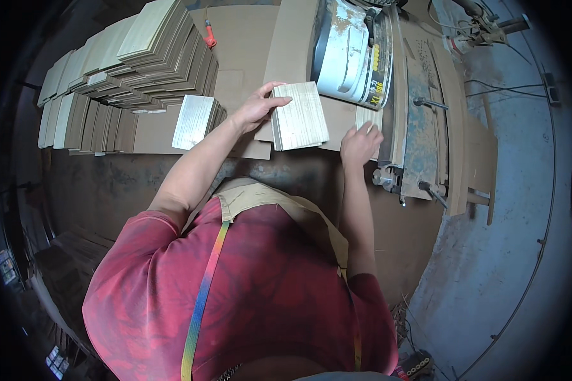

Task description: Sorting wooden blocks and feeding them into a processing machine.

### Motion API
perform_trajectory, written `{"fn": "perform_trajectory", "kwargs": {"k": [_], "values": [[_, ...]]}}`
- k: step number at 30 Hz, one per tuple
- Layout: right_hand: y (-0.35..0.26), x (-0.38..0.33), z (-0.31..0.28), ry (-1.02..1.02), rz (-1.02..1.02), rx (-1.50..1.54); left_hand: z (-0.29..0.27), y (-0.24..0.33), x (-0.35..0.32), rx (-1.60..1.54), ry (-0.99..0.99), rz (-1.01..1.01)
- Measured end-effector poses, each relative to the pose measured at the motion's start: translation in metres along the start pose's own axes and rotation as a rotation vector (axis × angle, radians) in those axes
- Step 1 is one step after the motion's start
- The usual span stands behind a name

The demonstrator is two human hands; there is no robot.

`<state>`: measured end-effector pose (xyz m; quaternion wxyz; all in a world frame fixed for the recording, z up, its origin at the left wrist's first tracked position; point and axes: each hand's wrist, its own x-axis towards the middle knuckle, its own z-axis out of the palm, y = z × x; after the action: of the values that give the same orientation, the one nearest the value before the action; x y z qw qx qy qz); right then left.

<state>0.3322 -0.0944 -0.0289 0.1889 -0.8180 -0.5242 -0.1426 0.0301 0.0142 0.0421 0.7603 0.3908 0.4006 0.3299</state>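
The left hand [254,111] is closed on a stack [300,120] of thin wooden boards, its thumb lying over the top face and its other fingers around the far left edge. The stack sits straight ahead of the person, between the two hands, over the near part of the bench's cardboard [156,134]. Its top board is pale cream, a rectangle with crisp straight sides and fine, slightly darker grain lines running from near to far. Along the left side the edges of several layers show, browner and in shadow; the layers lie nearly flush, so a count is hard to make. On the right, the right hand [360,146] has its fingertips on a pale board [369,117] just to the near side of the machine [349,57]; its fingers are bent, and whether they grip or merely press cannot be told. That board shows similar light grain, though the hand hides part of it. Left of the left forearm stands a small pile [196,120] with a whitish, finely striped top and brown sides. Farther left rise the big piles [136,57], pale on top, tan along their layered edges. Beyond them, to the right, lies a red-handled tool [210,37].
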Motion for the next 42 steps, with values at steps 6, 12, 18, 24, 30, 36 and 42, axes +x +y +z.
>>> {"fn": "perform_trajectory", "kwargs": {"k": [6, 12, 18, 24, 30, 36, 42], "values": [[-0.077, 0.026, -0.07, -0.15, -0.066, 0.497, 0.016, -0.008, 0.011, 0.058, 0.17, 0.081], [-0.088, -0.022, -0.101, -0.175, -0.227, 0.506, 0.02, -0.02, 0.013, 0.096, 0.145, 0.105], [0.004, -0.062, -0.073, -0.131, 0.053, 0.21, -0.004, -0.013, -0.001, 0.046, -0.054, 0.131], [-0.008, -0.023, -0.023, -0.044, 0.086, -0.093, -0.011, 0.002, 0.001, 0.146, -0.087, 0.02], [-0.004, -0.022, -0.017, -0.177, 0.094, -0.106, -0.002, -0.015, 0.006, 0.166, 0.053, 0.08], [0.016, 0.012, 0.014, 0.079, -0.051, -0.008, 0.014, -0.013, 0.012, 0.202, 0.082, 0.103], [-0.038, 0.03, -0.054, -0.166, -0.041, 0.682, 0.025, -0.02, 0.014, 0.464, 0.218, 0.168]]}}
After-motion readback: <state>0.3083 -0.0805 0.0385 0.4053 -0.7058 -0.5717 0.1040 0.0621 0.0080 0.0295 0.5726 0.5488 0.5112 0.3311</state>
